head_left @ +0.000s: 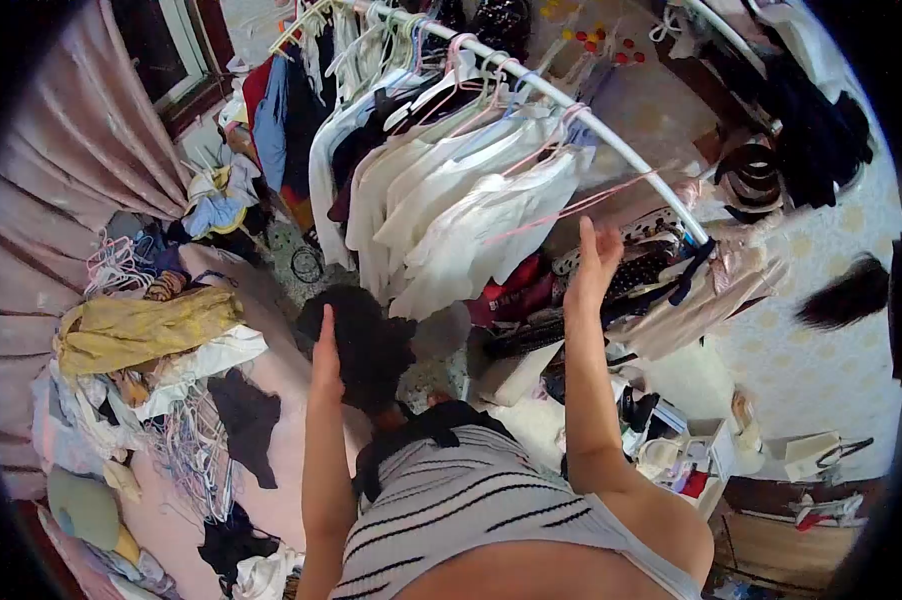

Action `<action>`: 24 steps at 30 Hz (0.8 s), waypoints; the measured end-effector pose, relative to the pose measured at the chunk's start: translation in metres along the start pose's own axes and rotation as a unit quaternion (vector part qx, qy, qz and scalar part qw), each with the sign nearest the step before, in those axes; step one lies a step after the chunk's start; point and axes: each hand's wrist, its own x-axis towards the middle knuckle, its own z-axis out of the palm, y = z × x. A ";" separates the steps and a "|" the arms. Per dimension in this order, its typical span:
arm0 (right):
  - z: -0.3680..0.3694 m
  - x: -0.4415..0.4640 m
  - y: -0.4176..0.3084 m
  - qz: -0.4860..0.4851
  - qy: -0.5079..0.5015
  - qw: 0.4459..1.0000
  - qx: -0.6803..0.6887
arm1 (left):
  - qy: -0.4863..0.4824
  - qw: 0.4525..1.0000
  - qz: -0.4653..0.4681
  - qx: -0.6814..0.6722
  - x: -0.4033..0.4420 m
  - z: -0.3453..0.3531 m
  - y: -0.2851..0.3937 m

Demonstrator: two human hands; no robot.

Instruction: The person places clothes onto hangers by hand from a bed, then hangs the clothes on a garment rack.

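Observation:
My right hand (593,265) is raised with fingers stretched out, just below a bare pink hanger (541,224) at the near end of the rail; I cannot tell whether they touch. White shirts (491,215) hang on pink and blue hangers beside it. Seen nearly edge-on, my left hand (328,350) points upward with straight fingers and nothing visible in it. Behind that hand is a black bunched cloth (366,340) low down; whether the hand touches it is unclear.
A white clothes rail (541,80) crosses above. To the left, a pink bed (291,440) bears a mustard garment (151,325), a heap of loose hangers (196,440) and a dark garment (246,420). Pink curtains (71,150) hang far left. A white drawer unit (709,450) stands right.

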 end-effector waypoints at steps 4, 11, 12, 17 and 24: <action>0.007 0.055 0.006 0.186 -0.120 0.957 0.186 | -0.041 0.998 0.043 -0.035 0.000 0.008 0.003; 0.023 0.008 -0.053 0.111 -0.271 0.920 0.259 | 0.002 0.977 0.174 -0.122 -0.057 0.038 0.046; 0.024 -0.009 -0.051 0.114 -0.313 0.915 0.227 | -0.006 0.972 0.189 -0.137 -0.059 0.031 0.048; 0.028 -0.096 -0.025 0.272 -0.482 0.825 0.114 | 0.059 0.946 0.259 -0.188 -0.107 0.013 0.052; 0.055 -0.215 -0.062 0.059 -0.763 0.639 0.078 | 0.081 0.907 0.350 -0.219 -0.192 -0.022 0.025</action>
